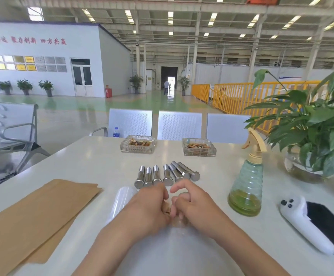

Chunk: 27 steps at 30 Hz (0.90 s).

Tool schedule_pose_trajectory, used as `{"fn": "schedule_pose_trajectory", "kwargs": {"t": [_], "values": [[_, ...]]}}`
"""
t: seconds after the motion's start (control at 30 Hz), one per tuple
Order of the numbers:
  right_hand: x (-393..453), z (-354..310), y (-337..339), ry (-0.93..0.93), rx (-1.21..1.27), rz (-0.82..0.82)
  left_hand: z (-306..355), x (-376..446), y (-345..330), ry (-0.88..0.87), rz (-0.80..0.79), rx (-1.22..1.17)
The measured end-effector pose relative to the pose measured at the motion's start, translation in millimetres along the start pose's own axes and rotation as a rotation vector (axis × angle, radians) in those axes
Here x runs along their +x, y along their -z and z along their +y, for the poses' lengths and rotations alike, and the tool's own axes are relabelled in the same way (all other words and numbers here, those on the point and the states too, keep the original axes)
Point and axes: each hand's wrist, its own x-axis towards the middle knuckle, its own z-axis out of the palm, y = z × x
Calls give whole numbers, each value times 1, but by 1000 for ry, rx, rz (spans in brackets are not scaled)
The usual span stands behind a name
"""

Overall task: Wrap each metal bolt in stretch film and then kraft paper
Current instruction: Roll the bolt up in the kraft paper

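- While fingers work at the near centre of the long white table (94, 160), laid out around the row of seven bare silver hex-head metal bolts (167, 174) for easy reach.
- Left of the bolts and nearer: flat stack of brown kraft paper sheets (34, 214), spread flat, probably so that one sheet lifts off at a time.
- Right of the bolts: green ribbed plastic spray bottle (246, 188); farther right, white-cased phone (309, 226); beyond the bolts, two glass ashtrays (137, 144).
- Just near-left of the bolts: clear roll of stretch film (122, 200), partly hidden by the left wrist.
- Just in front of the bolts: left hand (148, 206) and right hand (194, 204), fingers curled together, pinching a small tan-wrapped piece (167, 209); likely a bolt being tucked into paper, mostly hidden.
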Motion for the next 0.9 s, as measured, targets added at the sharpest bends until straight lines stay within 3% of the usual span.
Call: {"fn": "schedule_pose_trajectory", "kwargs": {"t": [0.13,0.33,0.6,0.9], "values": [[-2,5,-3,-17,63,46,1,-2,16,11,-67,-53],[-4,11,-3,26,133,137,4,-2,11,70,20,-32],[-16,22,-23,240,-116,222,11,9,18,169,-92,89],[-19,23,-33,411,-500,235,7,16,29,219,-180,1]]}}
